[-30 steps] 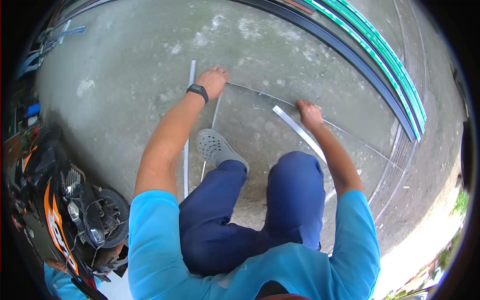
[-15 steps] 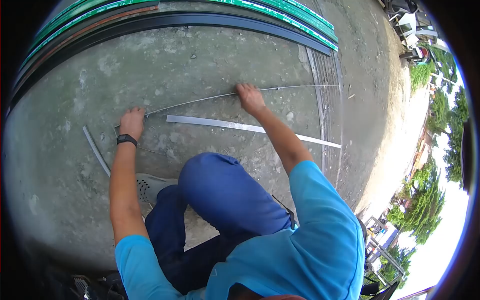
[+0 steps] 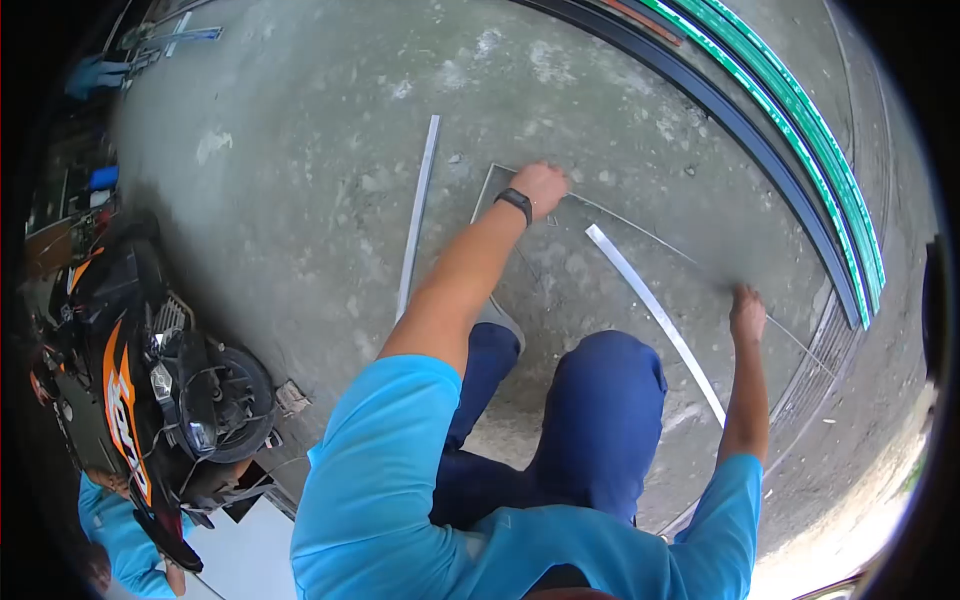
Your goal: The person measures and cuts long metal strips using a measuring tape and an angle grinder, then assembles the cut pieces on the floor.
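Observation:
Across the concrete floor runs a long thin rod (image 3: pixel 640 226), bent at its left end near my left hand. My left hand (image 3: pixel 541 188), with a dark wristband, has its fingers closed on the rod near that bend. Farther right, my right hand (image 3: pixel 746 314) is closed at the rod; its fingertips are too small to make out clearly. A flat silver strip (image 3: pixel 660 322) lies between my hands and my knees. Another silver strip (image 3: pixel 419 210) lies left of my left hand.
Long dark profiles (image 3: pixel 720 105) and green-wrapped profiles (image 3: pixel 815 135) lie at the upper right. A grooved metal track (image 3: pixel 812 375) crosses the floor at right. On the left stands a black and orange motorcycle (image 3: pixel 125 400); beside it is another person (image 3: pixel 125 535) in blue.
The view has swung left, bringing the motorcycle and the other person into sight. My hands remain at the rod, now at different places in the frame.

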Demonstrator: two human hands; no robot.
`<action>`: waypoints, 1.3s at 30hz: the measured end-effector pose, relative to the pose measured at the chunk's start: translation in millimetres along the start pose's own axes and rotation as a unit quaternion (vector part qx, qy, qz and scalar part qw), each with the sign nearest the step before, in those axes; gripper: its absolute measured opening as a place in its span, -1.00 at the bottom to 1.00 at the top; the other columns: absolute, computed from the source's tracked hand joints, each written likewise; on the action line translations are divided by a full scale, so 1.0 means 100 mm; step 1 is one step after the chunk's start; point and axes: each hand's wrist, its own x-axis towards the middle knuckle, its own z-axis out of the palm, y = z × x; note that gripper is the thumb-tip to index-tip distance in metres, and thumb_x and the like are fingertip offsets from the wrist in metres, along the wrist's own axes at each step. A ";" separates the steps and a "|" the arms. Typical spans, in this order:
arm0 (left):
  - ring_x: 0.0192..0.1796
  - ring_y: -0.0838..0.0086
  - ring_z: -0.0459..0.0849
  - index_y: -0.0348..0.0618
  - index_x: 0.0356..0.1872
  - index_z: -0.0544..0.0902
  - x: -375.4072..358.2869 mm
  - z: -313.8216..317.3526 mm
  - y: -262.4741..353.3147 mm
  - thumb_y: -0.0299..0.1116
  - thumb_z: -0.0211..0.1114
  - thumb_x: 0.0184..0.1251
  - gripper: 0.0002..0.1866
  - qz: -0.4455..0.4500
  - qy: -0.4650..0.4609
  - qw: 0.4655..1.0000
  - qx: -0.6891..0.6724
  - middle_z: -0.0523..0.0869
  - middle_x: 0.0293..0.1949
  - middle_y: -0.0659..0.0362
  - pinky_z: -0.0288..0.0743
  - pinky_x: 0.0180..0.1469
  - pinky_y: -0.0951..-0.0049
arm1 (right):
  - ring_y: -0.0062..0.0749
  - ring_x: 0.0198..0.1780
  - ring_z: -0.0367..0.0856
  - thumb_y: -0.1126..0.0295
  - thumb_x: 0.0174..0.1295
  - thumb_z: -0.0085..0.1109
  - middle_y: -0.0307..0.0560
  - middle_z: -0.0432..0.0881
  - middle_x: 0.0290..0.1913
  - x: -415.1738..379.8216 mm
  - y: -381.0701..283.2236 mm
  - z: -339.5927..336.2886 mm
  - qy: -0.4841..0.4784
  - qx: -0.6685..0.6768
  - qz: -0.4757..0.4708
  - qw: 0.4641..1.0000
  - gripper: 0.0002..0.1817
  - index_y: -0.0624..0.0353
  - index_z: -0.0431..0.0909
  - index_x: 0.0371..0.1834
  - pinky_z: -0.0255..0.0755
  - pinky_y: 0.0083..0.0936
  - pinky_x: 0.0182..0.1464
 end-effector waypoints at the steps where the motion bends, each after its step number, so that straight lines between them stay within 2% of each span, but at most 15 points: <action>1: -0.02 0.09 0.76 -0.07 -0.21 0.75 0.03 0.04 0.00 -0.43 0.25 0.21 -0.83 -0.003 0.014 1.000 -0.006 0.77 -0.16 0.03 0.67 0.05 0.15 | 0.21 0.01 0.66 0.49 0.37 0.01 0.13 0.70 -0.01 0.01 0.01 -0.01 0.013 0.000 -0.007 1.000 -0.81 0.15 0.58 -0.04 0.58 0.07 0.00; 6: 0.00 0.09 0.75 -0.06 -0.21 0.75 0.01 0.09 -0.02 -0.45 0.25 0.20 -0.82 -0.004 0.033 0.999 -0.013 0.77 -0.11 0.04 0.64 0.09 0.12 | 0.19 0.02 0.66 0.48 0.38 -0.01 0.11 0.71 -0.05 0.04 -0.07 -0.08 0.012 -0.006 -0.011 1.000 -0.82 0.14 0.59 -0.07 0.58 0.05 0.00; 10: 0.01 0.09 0.74 -0.06 -0.20 0.75 -0.03 0.06 -0.03 -0.46 0.24 0.19 -0.81 -0.005 0.040 0.999 -0.019 0.76 -0.11 0.05 0.63 0.11 0.11 | 0.12 -0.01 0.69 0.51 0.32 -0.02 0.05 0.72 -0.08 0.06 -0.13 -0.06 0.003 -0.012 -0.015 1.000 -0.75 0.05 0.59 -0.03 0.60 0.00 0.00; 14: 0.10 0.12 0.68 -0.06 -0.12 0.72 -0.07 -0.06 0.02 -0.44 0.21 0.27 -0.79 -0.003 0.044 0.998 -0.039 0.73 -0.02 0.08 0.62 0.07 0.10 | 0.09 -0.01 0.70 0.52 0.30 0.00 0.05 0.73 -0.09 0.12 -0.22 -0.04 -0.003 -0.016 -0.028 0.999 -0.74 0.06 0.60 -0.02 0.62 -0.04 0.00; 16: 0.15 0.16 0.65 -0.06 -0.05 0.70 -0.11 -0.27 0.27 -0.43 0.18 0.32 -0.77 0.002 0.072 0.997 -0.034 0.70 0.03 0.11 0.60 0.09 0.11 | 0.08 -0.01 0.71 0.53 0.29 0.01 0.05 0.73 -0.10 0.08 -0.16 -0.04 -0.002 -0.026 -0.023 0.999 -0.74 0.05 0.61 -0.02 0.62 -0.05 -0.02; 19: 0.19 0.23 0.60 -0.07 0.00 0.66 -0.16 -0.21 0.83 -0.39 0.13 0.38 -0.75 0.147 0.011 0.983 -0.106 0.64 0.05 0.15 0.53 0.14 0.13 | 0.07 -0.03 0.71 0.52 0.28 0.01 0.06 0.73 -0.11 0.03 -0.16 -0.05 0.004 -0.029 -0.020 0.999 -0.73 0.04 0.62 -0.02 0.62 -0.05 -0.02; 21: 0.13 0.26 0.61 -0.06 -0.03 0.66 -0.19 0.05 1.25 -0.37 0.11 0.40 -0.78 0.227 0.096 0.955 -0.168 0.63 -0.02 0.17 0.48 0.19 0.14 | 0.07 -0.04 0.72 0.52 0.27 0.02 0.07 0.74 -0.11 0.09 -0.22 -0.06 0.010 -0.017 -0.027 0.999 -0.72 0.03 0.63 -0.02 0.62 -0.05 -0.02; 23: 0.13 0.28 0.62 -0.03 -0.08 0.67 -0.09 0.48 1.68 -0.34 0.10 0.42 -0.80 0.206 0.116 0.962 -0.137 0.64 -0.02 0.19 0.46 0.18 0.14 | 0.08 -0.04 0.72 0.52 0.27 0.02 0.07 0.74 -0.11 0.11 -0.19 0.03 0.030 -0.004 -0.042 0.999 -0.71 0.02 0.63 -0.01 0.62 -0.05 -0.02; 26: 0.14 0.28 0.62 -0.01 -0.09 0.67 -0.02 0.38 1.90 -0.34 0.12 0.41 -0.81 0.138 0.001 0.987 -0.086 0.65 -0.02 0.20 0.44 0.20 0.12 | 0.08 -0.03 0.72 0.53 0.27 0.01 0.08 0.74 -0.11 0.10 -0.14 0.04 0.028 -0.012 -0.041 0.999 -0.69 0.01 0.64 0.00 0.62 -0.05 -0.01; 27: 0.17 0.28 0.62 0.01 -0.08 0.68 0.04 0.33 1.92 -0.34 0.12 0.41 -0.80 0.142 -0.036 0.988 -0.047 0.65 -0.01 0.20 0.45 0.20 0.11 | 0.08 -0.03 0.72 0.53 0.28 0.01 0.08 0.74 -0.11 0.09 -0.14 0.04 0.021 -0.017 -0.037 0.999 -0.69 0.01 0.64 0.01 0.62 -0.05 -0.01; 30: 0.16 0.23 0.63 0.02 -0.08 0.67 0.06 0.26 1.87 -0.34 0.13 0.41 -0.81 0.158 -0.047 0.984 -0.062 0.65 -0.02 0.18 0.47 0.18 0.07 | 0.08 0.00 0.72 0.54 0.28 0.00 0.07 0.74 -0.08 0.09 -0.14 0.06 -0.012 -0.018 -0.018 1.000 -0.67 0.00 0.65 0.03 0.63 -0.05 0.02; 34: 0.08 0.05 0.67 0.00 0.08 0.63 -0.02 0.51 1.70 -0.40 0.15 0.37 -0.71 0.154 0.042 0.980 -0.119 0.70 -0.06 0.05 0.51 0.14 0.00 | 0.08 0.01 0.72 0.54 0.28 0.00 0.07 0.74 -0.03 0.14 -0.10 0.04 -0.010 -0.010 -0.023 1.000 -0.66 0.01 0.64 0.05 0.63 -0.05 0.04; 37: 0.04 0.00 0.71 0.05 0.15 0.61 -0.26 -0.12 1.30 -0.42 0.13 0.38 -0.66 0.215 -0.073 0.968 -0.109 0.74 -0.17 0.00 0.55 0.10 0.03 | 0.08 0.01 0.72 0.54 0.29 -0.01 0.06 0.73 -0.01 0.13 -0.06 0.08 -0.027 -0.005 -0.030 0.999 -0.66 0.02 0.64 0.06 0.63 -0.04 0.04; 39: -0.01 -0.01 0.75 0.08 0.16 0.60 -0.47 -0.65 0.92 -0.44 0.20 0.31 -0.61 0.194 -0.123 0.967 -0.109 0.76 -0.20 -0.05 0.59 0.01 0.04 | 0.07 0.01 0.72 0.54 0.29 -0.01 0.06 0.73 -0.01 0.14 -0.03 0.11 -0.020 0.000 -0.045 0.999 -0.67 0.03 0.64 0.05 0.63 -0.04 0.05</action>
